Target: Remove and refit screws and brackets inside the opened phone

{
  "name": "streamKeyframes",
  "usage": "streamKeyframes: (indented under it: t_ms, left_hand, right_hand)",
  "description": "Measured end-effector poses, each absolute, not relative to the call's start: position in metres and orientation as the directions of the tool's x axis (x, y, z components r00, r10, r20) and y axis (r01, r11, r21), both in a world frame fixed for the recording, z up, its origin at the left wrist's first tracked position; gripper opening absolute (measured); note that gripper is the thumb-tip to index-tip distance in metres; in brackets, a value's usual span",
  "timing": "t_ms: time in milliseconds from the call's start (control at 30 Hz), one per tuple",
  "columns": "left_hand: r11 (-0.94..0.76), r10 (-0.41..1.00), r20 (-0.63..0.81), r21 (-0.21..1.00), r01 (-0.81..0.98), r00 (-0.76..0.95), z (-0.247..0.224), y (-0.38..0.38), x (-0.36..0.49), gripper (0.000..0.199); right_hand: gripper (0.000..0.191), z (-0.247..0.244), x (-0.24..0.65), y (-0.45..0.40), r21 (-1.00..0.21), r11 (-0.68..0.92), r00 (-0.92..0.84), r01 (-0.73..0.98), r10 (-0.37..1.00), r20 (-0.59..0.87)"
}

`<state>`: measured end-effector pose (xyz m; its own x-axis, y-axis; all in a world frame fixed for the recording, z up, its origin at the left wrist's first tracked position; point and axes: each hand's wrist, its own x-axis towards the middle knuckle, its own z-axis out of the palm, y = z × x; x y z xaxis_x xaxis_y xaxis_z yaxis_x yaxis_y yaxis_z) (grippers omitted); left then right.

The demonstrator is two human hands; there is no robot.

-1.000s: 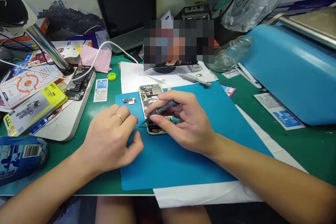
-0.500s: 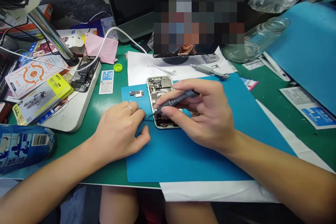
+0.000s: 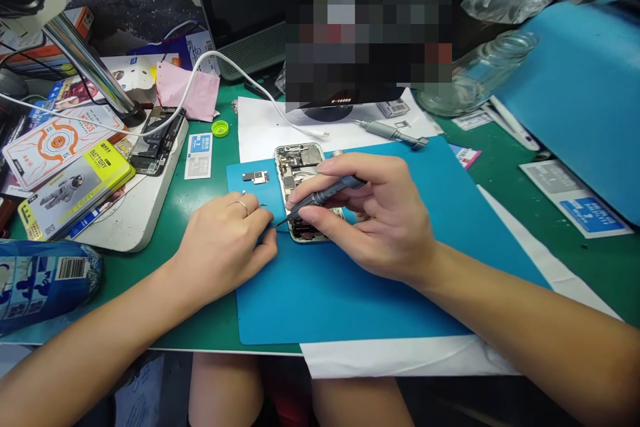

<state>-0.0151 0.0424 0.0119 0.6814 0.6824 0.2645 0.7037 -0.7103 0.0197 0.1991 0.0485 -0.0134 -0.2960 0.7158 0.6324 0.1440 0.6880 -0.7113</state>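
An opened phone point(image 3: 300, 159) lies on the blue mat point(image 3: 350, 307), its inner parts showing. My right hand point(image 3: 375, 213) is over the phone's right side and grips a dark screwdriver point(image 3: 320, 197), its thin tip pointing left, at the fingertips of my left hand. Beside the phone's left edge, my left hand point(image 3: 227, 237) rests on the mat with thumb and forefinger pinched at the tip; what they hold, if anything, is too small to name. A small metal-and-black part point(image 3: 257, 177) lies on the mat above my left hand.
Behind the mat are a grey screwdriver point(image 3: 393, 133), a white cable point(image 3: 240, 67) and a tilted glass jar point(image 3: 475, 77). At the left, a white box point(image 3: 160, 197) bears another opened phone point(image 3: 159, 140) and battery packs. A blue packet point(image 3: 47, 283) stands front left.
My left thumb has moved up against the forefinger, closing the gap between them. The screwdriver stays in my right hand, its tip still by the left fingers. The whole view has shifted slightly.
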Motion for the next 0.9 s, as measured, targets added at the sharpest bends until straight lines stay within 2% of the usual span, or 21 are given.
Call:
streamKeyframes:
  t_ms: [600, 900]
  left_hand:
    - [-0.702, 0.685, 0.263, -0.011, 0.712, 0.680, 0.0137, 0.0433, -0.0142, 0.026]
    - [-0.663, 0.732, 0.193, -0.023, 0.748, 0.654, 0.0180, 0.0429, -0.0144, 0.027]
  right_hand:
    - [0.049, -0.0133, 0.1990, 0.0489, -0.711, 0.691, -0.293, 0.132, 0.712, 0.638]
    - [0.050, -0.0128, 0.1991, 0.0499, -0.701, 0.704, -0.300, 0.113, 0.697, 0.652]
